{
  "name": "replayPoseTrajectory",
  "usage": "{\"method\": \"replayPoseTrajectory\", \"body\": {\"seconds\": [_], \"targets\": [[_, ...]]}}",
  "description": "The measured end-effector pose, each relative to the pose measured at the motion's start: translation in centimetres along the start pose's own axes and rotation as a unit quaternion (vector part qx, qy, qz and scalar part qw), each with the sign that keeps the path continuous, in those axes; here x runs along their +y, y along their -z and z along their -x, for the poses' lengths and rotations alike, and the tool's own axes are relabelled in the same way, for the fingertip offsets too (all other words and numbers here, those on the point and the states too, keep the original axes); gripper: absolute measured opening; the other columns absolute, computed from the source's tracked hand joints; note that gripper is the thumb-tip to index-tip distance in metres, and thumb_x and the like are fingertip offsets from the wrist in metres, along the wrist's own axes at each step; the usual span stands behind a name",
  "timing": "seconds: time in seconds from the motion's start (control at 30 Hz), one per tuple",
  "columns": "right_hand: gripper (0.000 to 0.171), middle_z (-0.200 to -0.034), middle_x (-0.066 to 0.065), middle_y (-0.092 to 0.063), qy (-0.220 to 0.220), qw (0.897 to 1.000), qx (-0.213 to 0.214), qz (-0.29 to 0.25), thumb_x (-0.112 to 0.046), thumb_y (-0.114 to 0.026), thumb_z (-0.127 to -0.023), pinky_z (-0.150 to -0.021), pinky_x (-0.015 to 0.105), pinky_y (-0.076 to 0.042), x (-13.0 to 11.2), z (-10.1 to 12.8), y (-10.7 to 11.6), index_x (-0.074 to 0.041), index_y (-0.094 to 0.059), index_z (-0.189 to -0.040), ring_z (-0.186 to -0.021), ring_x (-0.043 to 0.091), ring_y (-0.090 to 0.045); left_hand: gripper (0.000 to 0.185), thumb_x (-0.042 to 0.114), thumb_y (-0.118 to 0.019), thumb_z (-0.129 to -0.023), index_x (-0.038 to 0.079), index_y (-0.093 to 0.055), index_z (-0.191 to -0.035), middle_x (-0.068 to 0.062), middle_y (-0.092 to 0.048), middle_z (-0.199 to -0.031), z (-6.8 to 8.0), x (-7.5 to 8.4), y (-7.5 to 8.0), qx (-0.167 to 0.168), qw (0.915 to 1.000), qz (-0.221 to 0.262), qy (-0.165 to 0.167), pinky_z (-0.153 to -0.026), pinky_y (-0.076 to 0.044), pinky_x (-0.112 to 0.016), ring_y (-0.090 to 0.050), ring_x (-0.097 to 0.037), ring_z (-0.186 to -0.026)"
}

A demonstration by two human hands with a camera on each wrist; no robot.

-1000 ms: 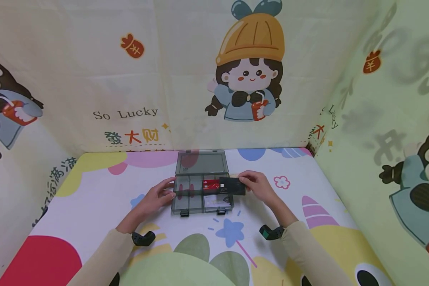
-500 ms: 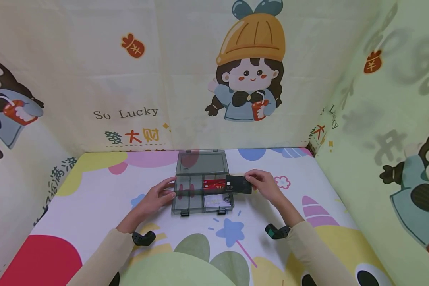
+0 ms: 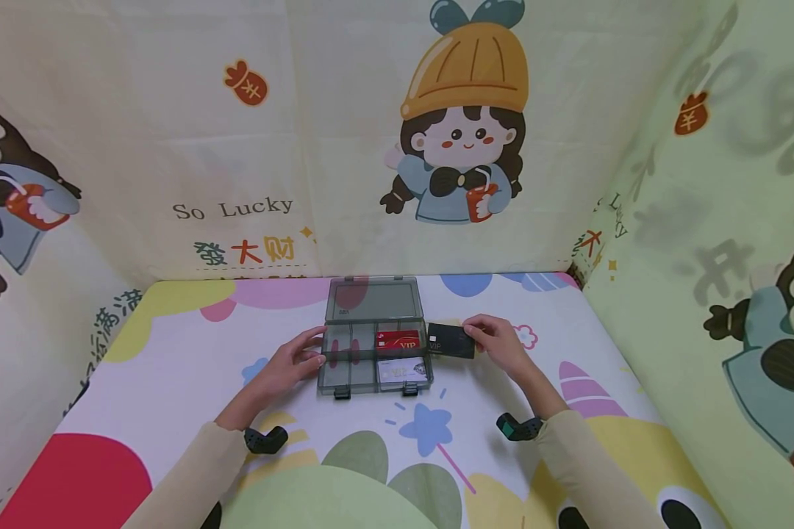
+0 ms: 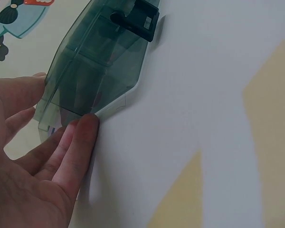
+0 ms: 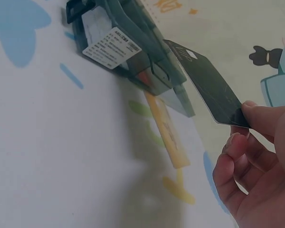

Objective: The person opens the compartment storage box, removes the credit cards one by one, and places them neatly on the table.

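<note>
A smoky transparent divided box (image 3: pixel 351 371) lies in the middle of the table with its lid (image 3: pixel 373 301) open and laid back. A red VIP card (image 3: pixel 398 341) and a white card (image 3: pixel 402 369) lie in its right compartments. My right hand (image 3: pixel 478 338) pinches a black VIP card (image 3: pixel 450 340) by its right end, just off the box's right side. In the right wrist view the black card (image 5: pixel 204 83) hangs tilted above the table beside the box (image 5: pixel 123 42). My left hand (image 3: pixel 314 351) rests straight fingers (image 4: pixel 80 137) against the box's left wall (image 4: pixel 95 61).
A colourful cartoon cloth (image 3: pixel 172 353) covers the table. Printed fabric walls (image 3: pixel 238 147) close in the back, left and right. Black wrist mounts (image 3: pixel 265 439) sit on my forearms near the front. The box's front latches (image 3: pixel 341 394) point toward me.
My right hand has carried the black card to the right, from over the box's right compartments to beside the box. The left hand has stayed at the box's left side.
</note>
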State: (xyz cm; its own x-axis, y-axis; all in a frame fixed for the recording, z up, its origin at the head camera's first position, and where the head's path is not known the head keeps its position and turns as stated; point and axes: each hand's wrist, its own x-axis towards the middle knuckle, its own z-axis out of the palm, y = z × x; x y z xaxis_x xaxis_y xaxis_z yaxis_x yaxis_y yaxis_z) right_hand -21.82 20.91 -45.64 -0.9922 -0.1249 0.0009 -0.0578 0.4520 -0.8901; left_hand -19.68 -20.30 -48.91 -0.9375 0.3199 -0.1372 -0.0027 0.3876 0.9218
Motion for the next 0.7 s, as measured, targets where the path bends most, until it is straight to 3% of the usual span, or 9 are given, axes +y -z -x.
{"method": "replayPoseTrajectory", "body": {"seconds": [0.37, 0.7], "targets": [[0.020, -0.086, 0.009, -0.060, -0.010, 1.000, 0.000, -0.002, -0.016, -0.059, -0.096, -0.057, 0.024, -0.045, 1.1, -0.2, 0.6, -0.004, -0.068, -0.109, -0.067, 0.016, -0.052, 0.061, 0.021, -0.057, -0.098, 0.021, -0.030, -0.152, -0.021, -0.039, -0.150, 0.0, 0.1, 0.0, -0.001, 1.0000, -0.001, 0.005, -0.094, -0.054, -0.039, -0.053, -0.035, -0.123], [0.021, -0.092, 0.011, -0.062, -0.032, 0.999, -0.010, 0.022, -0.016, -0.059, -0.097, -0.059, 0.023, -0.046, 1.6, -0.4, 0.6, -0.003, -0.068, -0.110, -0.070, 0.015, -0.051, 0.061, 0.020, -0.057, -0.098, 0.021, -0.030, -0.152, -0.021, -0.039, -0.150, -0.1, 0.1, 0.0, -0.003, 1.0000, 0.003, 0.007, -0.094, -0.055, -0.039, -0.053, -0.035, -0.123]]}}
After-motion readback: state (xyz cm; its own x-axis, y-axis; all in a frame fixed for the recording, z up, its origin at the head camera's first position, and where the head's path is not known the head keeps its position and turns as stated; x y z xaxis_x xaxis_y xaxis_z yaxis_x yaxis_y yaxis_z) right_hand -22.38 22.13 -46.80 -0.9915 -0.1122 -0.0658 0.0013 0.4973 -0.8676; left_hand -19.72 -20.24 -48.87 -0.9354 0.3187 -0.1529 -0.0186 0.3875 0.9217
